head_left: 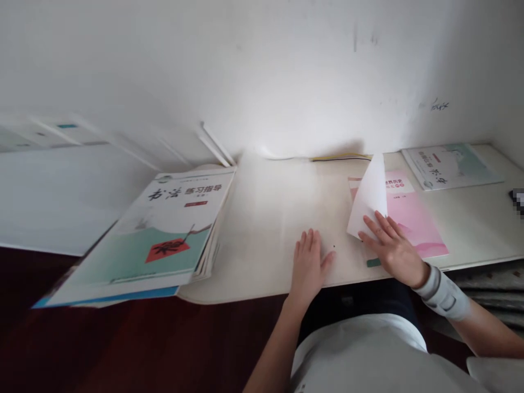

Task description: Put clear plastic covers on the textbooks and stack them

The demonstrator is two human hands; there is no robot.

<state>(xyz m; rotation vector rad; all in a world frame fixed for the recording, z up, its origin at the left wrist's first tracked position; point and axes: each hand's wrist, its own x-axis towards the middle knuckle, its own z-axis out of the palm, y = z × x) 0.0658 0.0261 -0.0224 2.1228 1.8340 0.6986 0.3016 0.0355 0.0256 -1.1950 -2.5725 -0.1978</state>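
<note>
Well, white sheet (369, 199) looks approx. halfway: it's up off the surface (262, 234) but not yet flat, left of & partly over the pink book (421, 226). Its long axis slants, narrow tip pointing twd the wall (286, 82), wide end twd the person. Re hands: R hand (395, 254) has fingers spread at the sheet's lower edge, can't tell if pinching; L hand (308, 265) lies flat, thumb out, nothing held.

Sheet (369, 197) apparently partly over book (420, 221)
</note>
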